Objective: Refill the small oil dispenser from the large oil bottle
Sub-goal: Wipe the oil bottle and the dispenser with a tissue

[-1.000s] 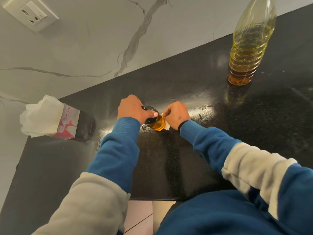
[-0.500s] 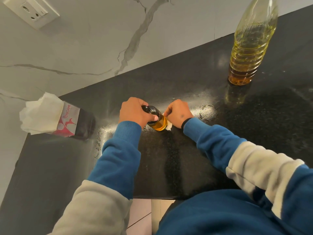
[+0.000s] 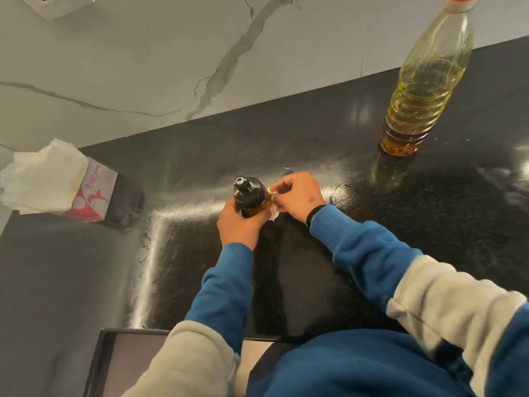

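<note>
The small oil dispenser (image 3: 249, 196), dark-capped with amber oil inside, stands on the black counter (image 3: 315, 144) at centre. My left hand (image 3: 240, 224) grips its lower body from the near side. My right hand (image 3: 297, 196) pinches a small white tissue (image 3: 274, 209) against the dispenser's right side. The large oil bottle (image 3: 420, 90), clear plastic with a red cap and about half full of yellow oil, stands upright at the far right, apart from both hands.
A tissue pack (image 3: 86, 193) with white tissues sticking out lies at the counter's left, near the marble wall (image 3: 171, 53). A wall socket (image 3: 57, 4) sits at the top left. The counter's front edge runs just before my body.
My left hand has slid from the dispenser's cap down to its body, so the cap now shows. The right hand still holds the tissue at its side. The camera has tilted.
</note>
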### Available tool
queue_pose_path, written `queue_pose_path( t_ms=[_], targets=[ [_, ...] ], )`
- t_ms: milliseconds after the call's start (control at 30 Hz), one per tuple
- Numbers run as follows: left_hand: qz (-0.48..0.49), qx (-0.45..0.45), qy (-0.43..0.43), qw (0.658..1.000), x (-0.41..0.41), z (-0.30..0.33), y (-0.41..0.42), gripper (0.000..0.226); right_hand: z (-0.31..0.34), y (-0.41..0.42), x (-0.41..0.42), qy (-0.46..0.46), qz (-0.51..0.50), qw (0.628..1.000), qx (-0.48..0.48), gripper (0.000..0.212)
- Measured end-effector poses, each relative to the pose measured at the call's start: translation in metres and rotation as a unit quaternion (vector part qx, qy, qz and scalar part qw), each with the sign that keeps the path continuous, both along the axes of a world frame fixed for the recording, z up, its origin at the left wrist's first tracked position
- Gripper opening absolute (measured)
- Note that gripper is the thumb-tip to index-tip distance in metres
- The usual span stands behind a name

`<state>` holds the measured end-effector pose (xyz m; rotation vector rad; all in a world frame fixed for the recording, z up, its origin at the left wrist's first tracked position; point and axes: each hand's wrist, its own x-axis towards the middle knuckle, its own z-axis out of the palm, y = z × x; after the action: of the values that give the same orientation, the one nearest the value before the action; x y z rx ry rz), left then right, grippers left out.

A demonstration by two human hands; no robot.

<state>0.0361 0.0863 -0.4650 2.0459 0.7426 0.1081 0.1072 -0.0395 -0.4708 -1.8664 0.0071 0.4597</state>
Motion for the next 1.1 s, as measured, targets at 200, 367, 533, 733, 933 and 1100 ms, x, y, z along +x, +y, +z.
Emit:
queue_pose_path(
  t_ms=[200,367,533,733,933,1100],
  targets=[
    [0.002,0.015,-0.017,1.000,0.008,-0.007,0.003,0.047,-0.008,-0.008,-0.017,0.072,-0.004,0.997,0.035,0.005],
    [-0.012,-0.008,-0.064,0.998,0.004,0.006,-0.003,0.041,0.003,-0.012,-0.029,0.030,-0.038,0.998,0.043,0.005],
    [-0.014,-0.069,-0.160,0.985,-0.004,0.043,-0.007,0.042,0.046,-0.023,-0.043,-0.075,-0.094,0.992,0.048,0.006],
    [-0.049,-0.192,-0.264,0.944,-0.004,0.124,-0.012,0.040,0.104,-0.041,-0.064,-0.322,-0.146,0.935,0.022,0.011],
    [-0.091,-0.319,-0.330,0.884,-0.014,0.191,-0.032,0.035,0.157,-0.031,-0.084,-0.363,-0.187,0.908,0.094,0.026],
    [-0.135,-0.353,-0.364,0.851,-0.013,0.209,-0.044,0.038,0.200,-0.022,-0.099,-0.088,-0.246,0.891,0.372,0.022]
  ],
)
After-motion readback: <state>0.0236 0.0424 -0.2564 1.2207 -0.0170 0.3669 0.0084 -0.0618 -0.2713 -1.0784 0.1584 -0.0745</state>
